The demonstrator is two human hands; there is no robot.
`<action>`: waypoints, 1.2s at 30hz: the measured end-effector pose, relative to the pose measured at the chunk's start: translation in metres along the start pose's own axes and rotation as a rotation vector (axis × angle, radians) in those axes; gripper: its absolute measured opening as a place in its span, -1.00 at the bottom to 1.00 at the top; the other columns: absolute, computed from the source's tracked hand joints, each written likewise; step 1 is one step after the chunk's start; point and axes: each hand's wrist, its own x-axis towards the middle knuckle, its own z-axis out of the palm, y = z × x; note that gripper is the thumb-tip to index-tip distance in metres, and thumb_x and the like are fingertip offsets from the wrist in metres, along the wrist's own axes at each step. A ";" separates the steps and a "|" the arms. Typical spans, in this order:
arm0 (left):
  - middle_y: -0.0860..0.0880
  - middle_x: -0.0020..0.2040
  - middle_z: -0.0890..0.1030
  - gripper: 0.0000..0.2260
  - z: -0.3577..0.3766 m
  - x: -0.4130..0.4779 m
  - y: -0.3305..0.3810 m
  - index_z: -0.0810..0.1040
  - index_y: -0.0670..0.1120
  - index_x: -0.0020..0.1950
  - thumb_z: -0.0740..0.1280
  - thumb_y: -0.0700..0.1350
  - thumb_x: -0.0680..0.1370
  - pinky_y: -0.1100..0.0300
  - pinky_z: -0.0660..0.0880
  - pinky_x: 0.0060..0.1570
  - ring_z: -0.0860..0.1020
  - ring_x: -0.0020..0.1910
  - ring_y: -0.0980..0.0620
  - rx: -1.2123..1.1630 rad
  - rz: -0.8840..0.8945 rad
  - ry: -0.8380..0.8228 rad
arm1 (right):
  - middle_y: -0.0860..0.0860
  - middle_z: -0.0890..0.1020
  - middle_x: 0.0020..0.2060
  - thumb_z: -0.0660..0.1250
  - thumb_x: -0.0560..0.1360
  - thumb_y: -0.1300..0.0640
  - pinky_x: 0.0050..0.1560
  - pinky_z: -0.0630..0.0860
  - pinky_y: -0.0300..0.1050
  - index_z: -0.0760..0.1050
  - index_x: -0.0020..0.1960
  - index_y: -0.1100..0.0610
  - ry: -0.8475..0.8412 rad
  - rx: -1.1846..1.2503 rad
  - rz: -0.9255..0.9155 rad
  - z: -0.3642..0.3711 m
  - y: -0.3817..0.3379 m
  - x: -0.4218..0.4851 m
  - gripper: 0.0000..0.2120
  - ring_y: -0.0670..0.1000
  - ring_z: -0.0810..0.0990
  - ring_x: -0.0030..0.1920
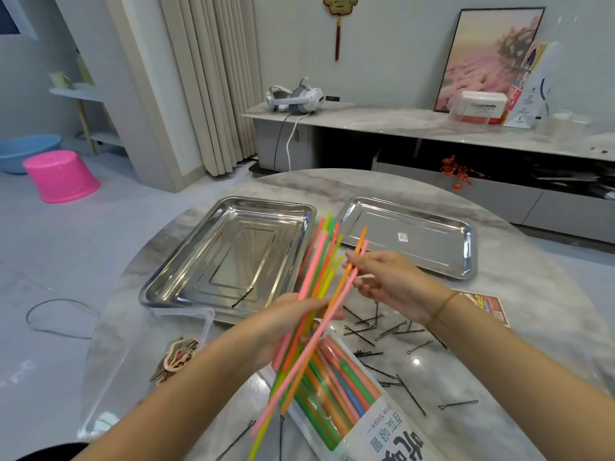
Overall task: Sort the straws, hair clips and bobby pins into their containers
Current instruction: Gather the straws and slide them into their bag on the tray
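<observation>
Head view. Nearest the person, directly below the left hand and reaching back toward the body, a clear straw packet lay on the table with coloured straws inside. Its long axis ran from the person's right up toward that hand.

The left hand was closed round a bundle of straws at about mid-length. The bundle was held clear of the table and tilted, its far ends pointing away between the trays.

The right hand, beyond and to the right of the left hand, pinched 2 loose straws, 1 orange and 1 pink, between thumb and fingertips near their far ends. Their near ends crossed the bundle at the left hand.

Bobby pins lay scattered under the right wrist and to its near side. Left of the left forearm, a clear box held hair clips.

Beyond the hands stood 2 steel trays. The left tray held 1 bobby pin, and the right tray showed only a sticker.

Assessment: the 2 loose straws lay nearly parallel to the bundle, and the packet, if it is the straws' container, lay on a similar axis. The left hand was the nearer to it. The next move would probably need the straws gathered and fed in lengthwise.
</observation>
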 end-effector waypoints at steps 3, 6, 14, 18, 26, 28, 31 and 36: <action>-0.02 -0.25 0.70 -0.82 0.005 -0.001 -0.003 0.57 -0.22 0.03 0.21 -0.17 0.60 0.39 0.49 -0.46 0.54 -0.45 0.14 -0.055 -0.015 -0.082 | 0.01 0.58 -0.40 0.34 0.49 0.12 -0.36 0.52 -0.38 0.55 -0.16 0.23 -0.016 0.021 0.035 0.001 0.007 0.004 -0.83 -0.15 0.51 -0.47; -0.02 -0.28 0.68 -0.75 0.003 0.001 -0.006 0.56 -0.22 0.10 0.20 -0.09 0.61 0.32 0.55 -0.35 0.61 -0.40 0.12 -0.101 -0.021 -0.084 | 0.05 0.60 -0.33 0.39 0.45 0.13 -0.31 0.55 -0.37 0.55 -0.15 0.23 -0.049 0.007 0.086 0.001 0.011 0.006 -0.85 -0.13 0.53 -0.42; -0.01 -0.42 0.54 -0.82 0.007 0.002 -0.007 0.52 -0.18 -0.08 0.26 -0.07 0.58 0.27 0.52 -0.46 0.56 -0.48 0.09 -0.232 -0.066 -0.067 | 0.08 0.58 -0.38 0.41 0.45 0.24 -0.34 0.56 -0.34 0.40 -0.06 0.22 0.025 0.049 0.060 0.014 0.027 0.019 -0.81 -0.12 0.54 -0.45; -0.01 -0.42 0.52 -0.85 0.002 0.004 -0.004 0.52 -0.19 -0.12 0.27 -0.14 0.58 0.29 0.48 -0.50 0.51 -0.50 0.11 -0.288 -0.075 -0.040 | 0.12 0.57 -0.30 0.37 0.49 0.23 -0.26 0.57 -0.34 0.48 0.08 0.35 0.085 0.130 -0.011 0.020 0.034 0.031 -0.77 -0.06 0.54 -0.35; -0.06 -0.47 0.49 -0.79 -0.033 0.000 0.026 0.48 -0.25 -0.21 0.21 -0.22 0.60 0.35 0.45 -0.60 0.48 -0.62 0.08 -0.736 -0.073 0.120 | 0.07 0.56 0.17 0.19 0.55 0.26 0.16 0.48 -0.05 0.54 0.20 0.13 0.188 -1.147 -0.298 0.025 0.040 0.085 -0.71 0.07 0.56 0.11; -0.06 -0.45 0.50 -0.79 -0.045 -0.003 0.032 0.49 -0.26 -0.20 0.20 -0.23 0.60 0.33 0.45 -0.60 0.50 -0.61 0.07 -0.790 -0.056 0.135 | 0.06 0.44 0.27 0.21 0.52 0.27 0.19 0.45 0.01 0.42 0.35 0.07 0.095 -1.445 -0.305 0.025 0.043 0.097 -0.59 0.12 0.46 0.24; -0.06 -0.46 0.53 -0.81 -0.057 -0.005 0.035 0.52 -0.26 -0.19 0.22 -0.23 0.59 0.32 0.46 -0.59 0.52 -0.58 0.08 -0.762 -0.038 0.169 | 0.05 0.41 0.27 0.28 0.47 0.24 0.12 0.48 0.02 0.38 0.34 0.04 0.074 -1.684 -0.387 0.031 0.047 0.109 -0.55 0.14 0.43 0.20; -0.06 -0.44 0.57 -0.85 -0.060 -0.007 0.038 0.58 -0.27 -0.15 0.28 -0.25 0.55 0.32 0.52 -0.52 0.54 -0.55 0.08 -0.666 -0.036 0.217 | 0.03 0.29 0.40 0.17 0.56 0.21 0.12 0.41 0.00 0.22 0.44 0.02 0.016 -1.930 -0.431 0.025 0.047 0.118 -0.54 0.13 0.39 0.25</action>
